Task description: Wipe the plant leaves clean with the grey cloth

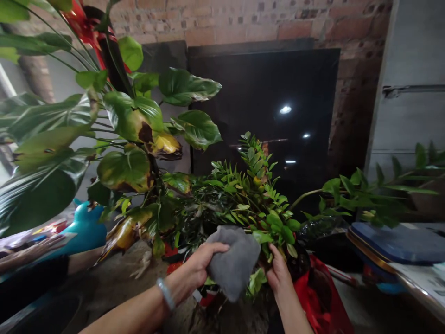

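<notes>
As my left hand (200,265) pinches a grey cloth (233,262) between thumb and curled fingers, it hangs just in front of the near edge of a bushy green plant (255,195). My right hand (280,274) sits among its low leaves (274,226), beside the cloth, one finger extended; I cannot tell how far the others are open or whether they grip a stem. Red wrapping (314,292) is beside my right wrist.
</notes>
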